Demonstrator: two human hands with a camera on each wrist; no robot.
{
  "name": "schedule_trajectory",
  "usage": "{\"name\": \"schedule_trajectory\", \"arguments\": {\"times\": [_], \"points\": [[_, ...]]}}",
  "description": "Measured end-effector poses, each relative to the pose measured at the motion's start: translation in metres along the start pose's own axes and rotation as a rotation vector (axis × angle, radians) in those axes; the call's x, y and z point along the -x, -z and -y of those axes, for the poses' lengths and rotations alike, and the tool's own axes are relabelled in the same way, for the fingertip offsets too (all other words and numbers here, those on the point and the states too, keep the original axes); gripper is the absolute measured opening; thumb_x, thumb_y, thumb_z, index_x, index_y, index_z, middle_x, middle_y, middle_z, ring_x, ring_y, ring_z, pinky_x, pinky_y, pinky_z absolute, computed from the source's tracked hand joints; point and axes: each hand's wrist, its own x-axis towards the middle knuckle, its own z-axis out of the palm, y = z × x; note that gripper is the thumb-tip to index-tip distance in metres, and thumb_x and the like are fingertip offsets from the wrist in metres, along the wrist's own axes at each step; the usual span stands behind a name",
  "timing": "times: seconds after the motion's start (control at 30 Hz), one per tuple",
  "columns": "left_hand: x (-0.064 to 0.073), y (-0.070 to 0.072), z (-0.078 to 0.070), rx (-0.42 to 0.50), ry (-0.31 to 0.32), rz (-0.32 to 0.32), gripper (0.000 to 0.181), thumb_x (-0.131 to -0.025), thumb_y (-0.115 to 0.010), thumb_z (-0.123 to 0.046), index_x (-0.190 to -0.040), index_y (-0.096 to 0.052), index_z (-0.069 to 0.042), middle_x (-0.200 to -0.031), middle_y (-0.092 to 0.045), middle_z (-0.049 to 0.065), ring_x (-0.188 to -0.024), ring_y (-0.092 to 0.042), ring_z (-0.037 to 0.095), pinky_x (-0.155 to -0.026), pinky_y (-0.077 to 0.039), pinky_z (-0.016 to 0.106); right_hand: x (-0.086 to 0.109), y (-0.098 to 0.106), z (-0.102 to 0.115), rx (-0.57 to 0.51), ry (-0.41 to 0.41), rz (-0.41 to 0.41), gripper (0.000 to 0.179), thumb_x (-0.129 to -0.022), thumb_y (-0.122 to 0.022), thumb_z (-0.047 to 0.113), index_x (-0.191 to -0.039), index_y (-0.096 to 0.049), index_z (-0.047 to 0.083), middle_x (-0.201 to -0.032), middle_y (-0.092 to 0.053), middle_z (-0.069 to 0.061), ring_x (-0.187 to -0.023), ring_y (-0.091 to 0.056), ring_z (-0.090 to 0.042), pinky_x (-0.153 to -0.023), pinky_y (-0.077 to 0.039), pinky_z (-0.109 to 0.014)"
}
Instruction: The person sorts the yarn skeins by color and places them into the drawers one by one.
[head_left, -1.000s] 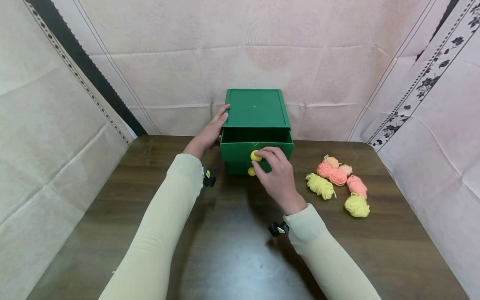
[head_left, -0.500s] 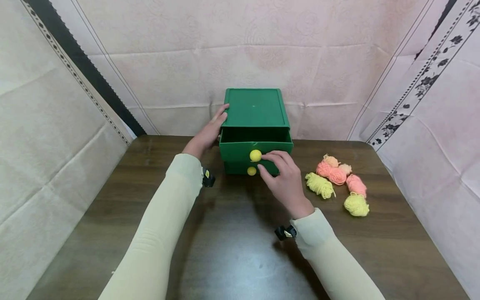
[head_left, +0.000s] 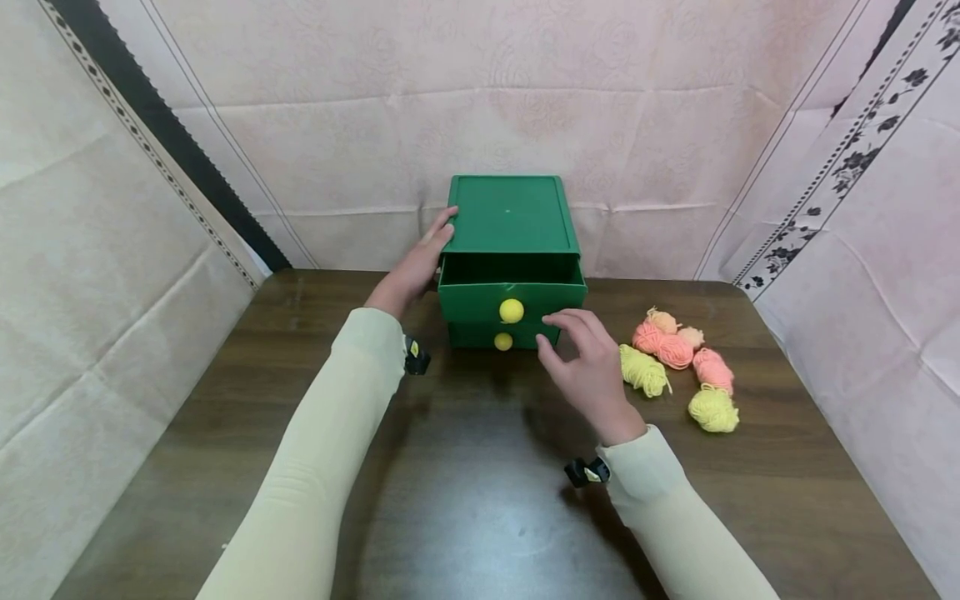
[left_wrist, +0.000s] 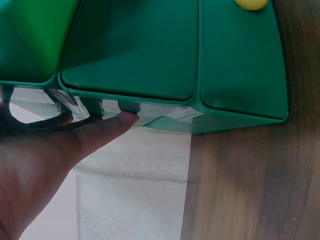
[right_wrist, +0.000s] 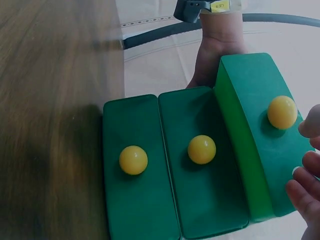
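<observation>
The left hand [head_left: 416, 265], grip unclenched, touches the green three-drawer cabinet [head_left: 514, 213] on the table [head_left: 480, 517] (top drawer [head_left: 471, 298] pulled out); the right hand [head_left: 588, 367], grip loose and empty, hangs near that drawer's yellow knob [head_left: 512, 311].

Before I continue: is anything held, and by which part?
Nothing is held: the right hand is clear of the top knob; the left hand rests against the side of the green cabinet.
</observation>
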Motion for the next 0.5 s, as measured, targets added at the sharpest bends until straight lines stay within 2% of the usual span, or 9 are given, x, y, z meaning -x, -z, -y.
{"name": "schedule_trajectory", "arguments": {"times": [0.5], "points": [[0.0,0.0,0.0,-0.011,0.008,-0.006,0.05,-0.104,-0.028,-0.051,-0.15,-0.011,-0.051,-0.162,-0.007,-0.001,-0.136,-0.034,0.038,-0.102,-0.037,0.063,0.008,0.018,-0.013,0.027,-0.043,0.001,0.018,-0.082,-0.075,0.013,-0.097,-0.07,0.004,-0.099,-0.069,-0.008,-0.094,-0.063,-0.02,-0.084,-0.051,-0.03]]}}
